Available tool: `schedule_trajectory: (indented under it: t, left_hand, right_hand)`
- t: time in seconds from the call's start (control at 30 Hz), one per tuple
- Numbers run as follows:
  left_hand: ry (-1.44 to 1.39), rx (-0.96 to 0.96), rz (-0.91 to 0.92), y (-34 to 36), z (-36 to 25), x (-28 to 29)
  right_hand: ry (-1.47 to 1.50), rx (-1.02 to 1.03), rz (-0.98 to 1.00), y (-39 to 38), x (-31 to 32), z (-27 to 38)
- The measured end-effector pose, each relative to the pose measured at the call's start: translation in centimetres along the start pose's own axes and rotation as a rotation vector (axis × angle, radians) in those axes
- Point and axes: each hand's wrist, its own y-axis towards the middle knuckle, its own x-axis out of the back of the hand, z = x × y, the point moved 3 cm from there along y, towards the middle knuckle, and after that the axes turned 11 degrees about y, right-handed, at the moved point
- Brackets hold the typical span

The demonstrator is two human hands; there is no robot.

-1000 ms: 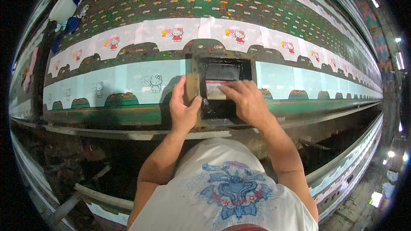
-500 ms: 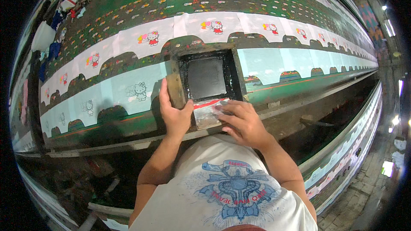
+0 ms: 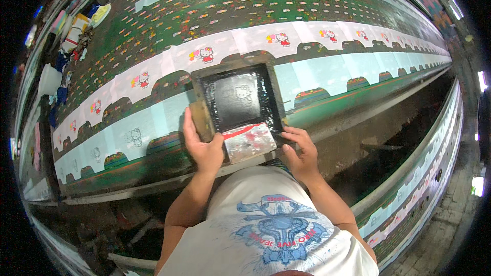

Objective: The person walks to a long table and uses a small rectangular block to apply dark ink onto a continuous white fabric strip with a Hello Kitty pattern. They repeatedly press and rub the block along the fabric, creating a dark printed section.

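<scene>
I hold a square wooden screen-printing frame [image 3: 279, 97] over a row of pale blue cloth pieces [image 3: 312, 74]. Wet black ink lines its inner edges, and a cat outline shows on its glossy mesh [image 3: 239, 94]. My left hand [image 3: 204, 148] grips the left side, thumb toward the near corner. My right hand [image 3: 302, 153] holds the near right corner, thumb and fingers closed on it. Between my hands, a flat squeegee [image 3: 250, 145], grey and stained with a red strip, leans at the near side. Further left, a cloth piece carries a black cat outline [image 3: 135, 137].
Behind runs a row of white pieces with coloured cat prints [image 3: 204, 54] on a long green table [image 3: 312, 110]. A ledge [image 3: 153, 189] borders its near side. Another printing table [image 3: 409, 199] stands at the right. Piled cloths and a white container [image 3: 50, 79] sit far left.
My right hand has left the squeegee and now holds the frame's right near corner. The frame appears further right along the cloth row. My view has shifted, and the mesh's cat outline is clearer.
</scene>
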Motion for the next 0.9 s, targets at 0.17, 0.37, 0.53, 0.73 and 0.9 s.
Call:
schedule_trajectory:
  t: [0.17,0.37,0.53,0.73,0.9]
  left_hand:
    - [-0.043,0.038,-0.003,-1.7,0.2,-7.3]
    - [-0.024,0.079,0.002,-2.5,-0.5,-10.6]
    - [-0.029,0.122,0.001,-2.2,0.1,-11.0]
    - [-0.009,0.124,-0.013,-2.4,-0.6,-11.6]
    - [-0.081,0.206,-0.012,-2.5,-0.9,-11.6]
  right_hand:
    - [-0.029,0.036,0.028,0.6,7.2,-3.2]
    - [-0.180,0.248,0.196,3.7,10.9,-1.6]
    - [-0.270,0.473,0.511,6.9,8.5,1.1]
    - [-0.515,0.536,0.733,8.6,5.9,0.8]
    - [-0.486,0.441,0.930,13.0,6.3,2.0]
